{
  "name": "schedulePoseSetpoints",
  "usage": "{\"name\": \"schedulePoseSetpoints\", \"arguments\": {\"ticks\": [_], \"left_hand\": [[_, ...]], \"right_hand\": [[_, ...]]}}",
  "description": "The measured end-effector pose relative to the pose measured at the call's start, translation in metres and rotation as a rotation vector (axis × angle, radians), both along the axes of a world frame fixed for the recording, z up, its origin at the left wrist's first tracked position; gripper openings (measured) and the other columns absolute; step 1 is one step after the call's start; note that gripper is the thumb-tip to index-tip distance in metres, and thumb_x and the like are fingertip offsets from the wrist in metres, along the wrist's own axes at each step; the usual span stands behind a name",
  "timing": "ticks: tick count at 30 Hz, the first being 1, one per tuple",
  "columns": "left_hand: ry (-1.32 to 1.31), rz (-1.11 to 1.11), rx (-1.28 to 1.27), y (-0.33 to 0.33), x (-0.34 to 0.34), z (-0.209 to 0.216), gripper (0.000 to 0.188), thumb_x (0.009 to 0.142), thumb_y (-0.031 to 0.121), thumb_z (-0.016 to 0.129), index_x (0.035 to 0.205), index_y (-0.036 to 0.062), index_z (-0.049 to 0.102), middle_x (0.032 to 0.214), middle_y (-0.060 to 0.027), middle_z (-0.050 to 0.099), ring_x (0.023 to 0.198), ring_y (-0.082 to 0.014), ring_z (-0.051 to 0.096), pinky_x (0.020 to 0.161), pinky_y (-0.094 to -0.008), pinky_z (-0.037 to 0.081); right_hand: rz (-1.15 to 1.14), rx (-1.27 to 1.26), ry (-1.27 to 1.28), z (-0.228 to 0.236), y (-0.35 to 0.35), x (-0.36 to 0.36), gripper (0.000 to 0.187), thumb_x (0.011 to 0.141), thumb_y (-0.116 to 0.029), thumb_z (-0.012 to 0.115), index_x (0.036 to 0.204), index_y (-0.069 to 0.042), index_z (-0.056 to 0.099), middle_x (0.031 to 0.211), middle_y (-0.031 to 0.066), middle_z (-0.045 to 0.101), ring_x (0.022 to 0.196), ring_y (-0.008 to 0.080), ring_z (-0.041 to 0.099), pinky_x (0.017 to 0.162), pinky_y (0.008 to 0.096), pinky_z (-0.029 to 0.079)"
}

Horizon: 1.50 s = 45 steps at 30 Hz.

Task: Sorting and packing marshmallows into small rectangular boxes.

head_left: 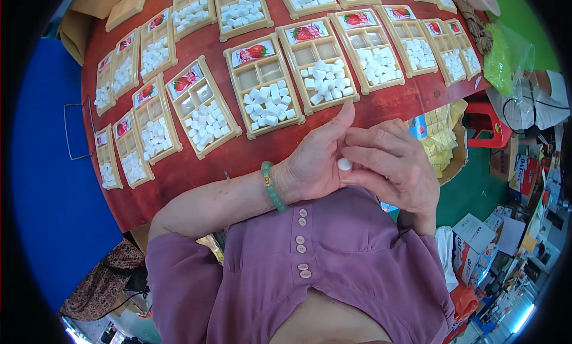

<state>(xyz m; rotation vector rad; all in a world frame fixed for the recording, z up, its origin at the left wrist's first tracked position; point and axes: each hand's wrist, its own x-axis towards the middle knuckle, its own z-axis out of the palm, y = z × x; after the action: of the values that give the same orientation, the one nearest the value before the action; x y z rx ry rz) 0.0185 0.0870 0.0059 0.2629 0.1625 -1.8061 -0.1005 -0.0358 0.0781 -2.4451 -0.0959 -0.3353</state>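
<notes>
A small white rounded piece [344, 164], looking like a mini marshmallow, sits between the thumb and fingers of my right hand [393, 159]. My left hand [322, 147] lies beneath it, palm up and thumb stretched out; its other fingers are hidden behind the right hand. Just beyond my hands stands a beige compartment tray [354, 96] with a strawberry picture card [307, 31] at its far end. White pieces [326, 80] fill its near compartment, while two smaller compartments hold none. To its left is a similar tray [279, 124] with white pieces [271, 105].
More such trays stand in rows across the red table [179, 180]. A blue panel [42, 165] borders its left side. Right of the table are a red stool [485, 126], a box of yellow packets [441, 141], a green plastic bag [500, 61] and several cartons [476, 234].
</notes>
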Motion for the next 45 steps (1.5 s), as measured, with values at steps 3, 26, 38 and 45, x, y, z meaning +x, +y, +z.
{"name": "schedulePoseSetpoints", "arguments": {"ticks": [3, 26, 38, 45], "left_hand": [[0.280, 0.001, -0.286, 0.005, 0.003, -0.007, 0.076, 0.101, 0.064, 0.026, 0.122, -0.0010, 0.059, 0.104, -0.0125, 0.065, 0.082, -0.0164, 0.062, 0.070, -0.0315, 0.049], [-0.360, -0.453, -0.213, 0.008, 0.025, 0.012, 0.035, 0.100, 0.028, 0.059, 0.118, -0.0018, 0.062, 0.087, -0.0025, 0.060, 0.061, -0.0029, 0.047, 0.049, -0.0180, 0.030], [-0.424, -0.471, -0.205, 0.009, 0.020, 0.009, 0.036, 0.098, 0.029, 0.062, 0.118, -0.0010, 0.062, 0.087, -0.0017, 0.060, 0.062, -0.0028, 0.047, 0.050, -0.0180, 0.030], [-0.434, -0.454, -0.204, 0.009, 0.020, 0.011, 0.033, 0.098, 0.028, 0.063, 0.114, -0.0005, 0.063, 0.087, -0.0015, 0.060, 0.062, -0.0024, 0.046, 0.049, -0.0183, 0.030]], "right_hand": [[-0.119, 0.096, -0.040, -0.002, -0.011, 0.007, 0.025, 0.075, -0.009, 0.075, 0.098, -0.001, 0.070, 0.101, 0.0110, 0.068, 0.090, 0.0272, 0.064, 0.076, 0.0367, 0.049], [-0.493, -0.207, -0.046, -0.044, -0.008, 0.052, 0.022, 0.080, -0.001, 0.073, 0.101, -0.004, 0.069, 0.090, 0.0094, 0.064, 0.087, 0.0256, 0.060, 0.075, 0.0345, 0.047], [-0.393, -0.204, -0.089, -0.041, 0.003, 0.065, 0.023, 0.073, -0.007, 0.079, 0.094, -0.005, 0.070, 0.087, 0.0056, 0.059, 0.084, 0.0219, 0.057, 0.080, 0.0335, 0.039], [-0.311, -0.203, -0.119, -0.041, 0.003, 0.074, 0.017, 0.074, -0.009, 0.078, 0.089, -0.006, 0.070, 0.085, 0.0042, 0.058, 0.081, 0.0214, 0.056, 0.079, 0.0347, 0.037]]}}
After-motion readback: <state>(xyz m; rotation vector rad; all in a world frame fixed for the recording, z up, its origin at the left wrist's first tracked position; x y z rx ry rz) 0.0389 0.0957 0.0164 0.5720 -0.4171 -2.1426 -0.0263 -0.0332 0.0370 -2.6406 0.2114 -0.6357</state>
